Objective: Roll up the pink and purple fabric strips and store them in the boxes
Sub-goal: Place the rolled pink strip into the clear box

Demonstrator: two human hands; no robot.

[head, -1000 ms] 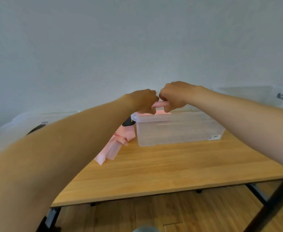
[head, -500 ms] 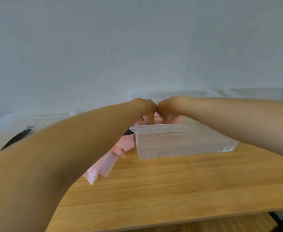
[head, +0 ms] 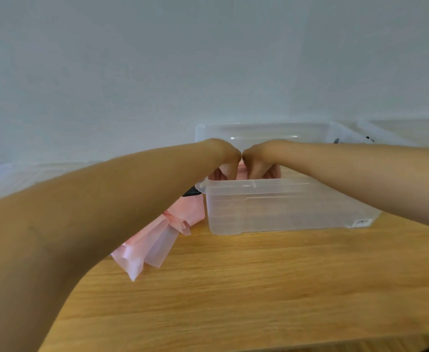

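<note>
While both our hands reach into the clear plastic storage box [head: 279,207] on the wooden bench [head: 259,288], left hand [head: 227,158] and right hand [head: 256,158] curl their grip on the rolled pink fabric strip [head: 241,172] inside it. Loose pink fabric [head: 155,240] lies left of the box.

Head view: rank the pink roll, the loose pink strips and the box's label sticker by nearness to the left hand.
1. Pink roll: under the left hand, inside the box.
2. Loose pink strips: on the table, left of the box.
3. Label sticker: box's front right corner.
</note>
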